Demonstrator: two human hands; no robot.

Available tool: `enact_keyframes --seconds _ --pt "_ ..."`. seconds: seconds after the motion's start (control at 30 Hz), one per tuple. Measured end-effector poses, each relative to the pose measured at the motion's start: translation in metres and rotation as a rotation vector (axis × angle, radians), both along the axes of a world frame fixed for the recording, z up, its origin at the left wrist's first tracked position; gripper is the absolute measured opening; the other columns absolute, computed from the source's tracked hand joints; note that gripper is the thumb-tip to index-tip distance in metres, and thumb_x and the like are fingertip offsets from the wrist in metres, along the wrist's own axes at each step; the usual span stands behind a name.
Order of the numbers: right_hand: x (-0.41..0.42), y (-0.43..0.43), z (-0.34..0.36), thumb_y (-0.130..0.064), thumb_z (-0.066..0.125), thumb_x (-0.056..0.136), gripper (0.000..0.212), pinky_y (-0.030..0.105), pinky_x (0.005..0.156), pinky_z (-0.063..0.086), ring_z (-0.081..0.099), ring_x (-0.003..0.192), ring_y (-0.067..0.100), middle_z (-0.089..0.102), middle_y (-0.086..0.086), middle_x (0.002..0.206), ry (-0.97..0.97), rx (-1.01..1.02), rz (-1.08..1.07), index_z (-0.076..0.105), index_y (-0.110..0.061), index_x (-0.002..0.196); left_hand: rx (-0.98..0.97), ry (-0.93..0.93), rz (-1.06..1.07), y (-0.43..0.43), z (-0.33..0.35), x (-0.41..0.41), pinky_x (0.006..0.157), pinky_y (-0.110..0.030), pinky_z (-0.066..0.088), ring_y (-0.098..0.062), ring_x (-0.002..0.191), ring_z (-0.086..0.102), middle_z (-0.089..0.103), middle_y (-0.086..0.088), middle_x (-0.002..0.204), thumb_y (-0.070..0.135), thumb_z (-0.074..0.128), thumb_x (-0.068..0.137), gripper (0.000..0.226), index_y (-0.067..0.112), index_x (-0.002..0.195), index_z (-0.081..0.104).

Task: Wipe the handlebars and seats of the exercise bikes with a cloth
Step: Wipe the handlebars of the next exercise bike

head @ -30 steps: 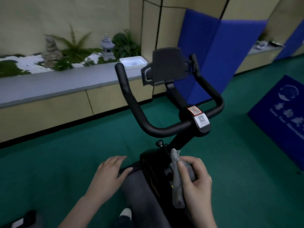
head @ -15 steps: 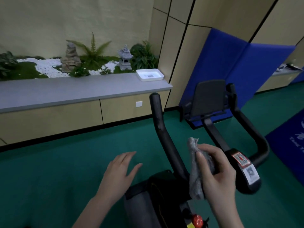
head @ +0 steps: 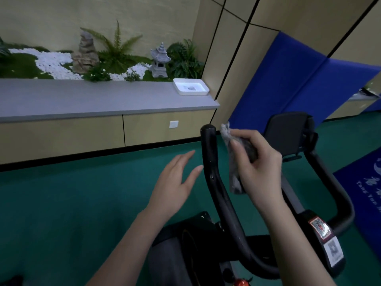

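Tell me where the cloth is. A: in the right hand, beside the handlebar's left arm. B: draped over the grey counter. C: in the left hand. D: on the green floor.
A: the right hand grips the grey cloth next to the handlebar; the left hand is open and empty.

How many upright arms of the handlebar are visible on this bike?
2. The left handlebar arm rises between the left hand and the right hand, which grips the cloth. The right handlebar arm stands further right, near the blue floor mat.
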State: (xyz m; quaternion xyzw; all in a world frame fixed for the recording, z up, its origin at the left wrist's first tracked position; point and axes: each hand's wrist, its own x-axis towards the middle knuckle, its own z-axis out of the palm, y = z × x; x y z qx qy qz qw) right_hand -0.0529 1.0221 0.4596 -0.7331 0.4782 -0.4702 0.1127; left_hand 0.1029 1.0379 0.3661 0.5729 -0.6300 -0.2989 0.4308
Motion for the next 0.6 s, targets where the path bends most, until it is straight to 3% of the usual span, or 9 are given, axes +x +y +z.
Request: enact_keyframes --seconds 0.1,0.17,0.23,0.4,0.5,0.6 --pt "0.017 -0.026 0.014 -0.009 0.059 0.093 0.013 0.006 0.078 0.044 0.061 0.092 -0.009 0.069 -0.009 0.096 0.107 -0.018 0.080 0.068 -0.011 0.102 -0.013 0.233 0.034 -0.012 0.008 -0.015 0.095 -0.021 0.044 0.006 0.106 0.054 0.057 0.017 0.117 0.048 0.051 0.089 0.046 0.035 0.133 0.047" --pt "0.025 -0.043 0.022 -0.012 0.059 0.094 0.013 0.024 0.081 0.052 0.064 0.096 0.004 0.071 -0.004 0.100 0.253 -0.003 0.142 0.068 -0.012 0.103 -0.017 0.380 0.067 -0.018 0.012 -0.023 0.084 -0.009 0.044 0.008 0.096 0.056 0.056 0.022 0.109 0.030 0.060 0.090 0.039 0.050 0.120 0.046" --pt "0.031 -0.059 0.028 -0.017 0.058 0.094 0.014 0.041 0.080 0.052 0.065 0.099 0.018 0.071 -0.002 0.102 0.433 0.044 0.188 0.067 -0.015 0.104 -0.014 0.509 0.104 -0.022 0.013 -0.030 0.076 -0.005 0.043 0.006 0.086 0.057 0.056 0.022 0.102 0.018 0.064 0.088 0.046 0.055 0.108 0.046" --pt "0.043 -0.093 0.046 -0.021 0.054 0.094 0.011 0.038 0.081 0.048 0.060 0.098 0.023 0.069 0.001 0.099 0.789 0.259 0.309 0.065 -0.020 0.097 -0.008 0.651 0.160 -0.026 0.011 -0.035 0.070 -0.007 0.044 0.008 0.075 0.055 0.058 0.018 0.093 0.007 0.069 0.083 0.049 0.049 0.102 0.054" --pt "0.044 -0.108 0.051 -0.023 0.052 0.096 0.014 0.030 0.083 0.043 0.057 0.103 0.022 0.067 0.005 0.104 0.771 0.431 0.300 0.064 -0.016 0.096 -0.024 0.679 0.155 -0.026 0.011 -0.036 0.070 -0.007 0.044 0.007 0.074 0.054 0.059 0.014 0.095 0.004 0.069 0.082 0.048 0.045 0.104 0.056" --pt "0.031 -0.101 0.042 -0.023 0.054 0.095 0.018 0.025 0.077 0.040 0.059 0.100 0.018 0.068 0.005 0.098 0.560 0.446 0.214 0.067 -0.010 0.095 -0.031 0.709 0.142 -0.025 0.013 -0.036 0.070 -0.007 0.044 0.007 0.072 0.054 0.060 0.014 0.094 0.000 0.068 0.082 0.049 0.042 0.104 0.057"
